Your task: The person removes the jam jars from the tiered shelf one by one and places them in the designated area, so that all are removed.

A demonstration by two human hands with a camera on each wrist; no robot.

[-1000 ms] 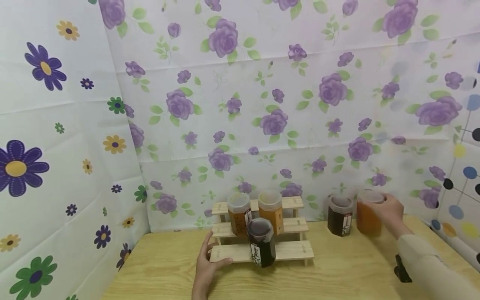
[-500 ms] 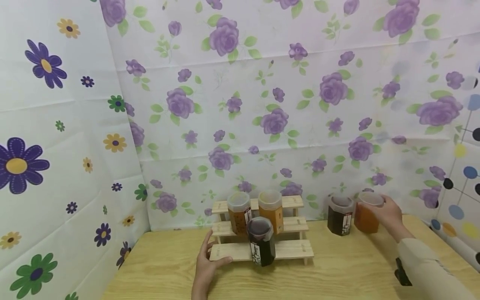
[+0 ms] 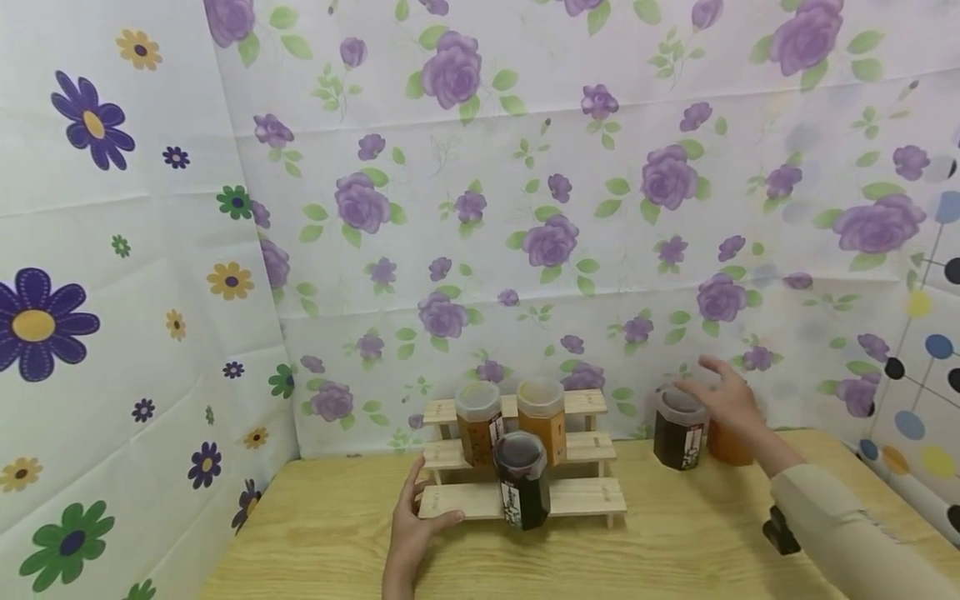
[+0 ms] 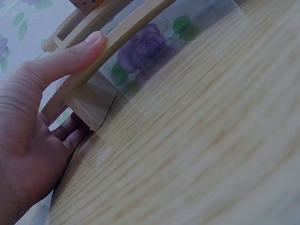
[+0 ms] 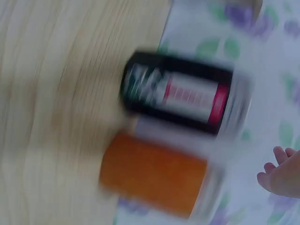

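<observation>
My left hand (image 3: pixel 408 533) grips the left end of a three-step wooden display stand (image 3: pixel 457 504); in the left wrist view the thumb lies along the lowest step and the fingers reach behind its leg. Two amber-filled jars (image 3: pixel 542 429) stand on the stand behind a dark-filled jar (image 3: pixel 528 500) at the lowest step. Fingers spread and holding nothing, my right hand (image 3: pixel 727 402) hovers by the tops of another dark jar (image 3: pixel 671 442) and an orange-filled jar (image 3: pixel 726 446), partly hidden behind it. In the right wrist view, the labelled dark jar (image 5: pixel 178 91) and orange jar (image 5: pixel 152 173) stand side by side.
Behind the wooden table (image 3: pixel 330 533) hangs a purple-rose cloth (image 3: pixel 487 292). A daisy-printed cloth (image 3: pixel 150 333) covers the left side and a dotted one the right. A small black object (image 3: pixel 782 529) shows beside the right sleeve (image 3: pixel 840 525).
My right hand drew the orange jar slightly left beside the dark jar, then let go of it and moved up and left. My left hand has stayed on the stand.
</observation>
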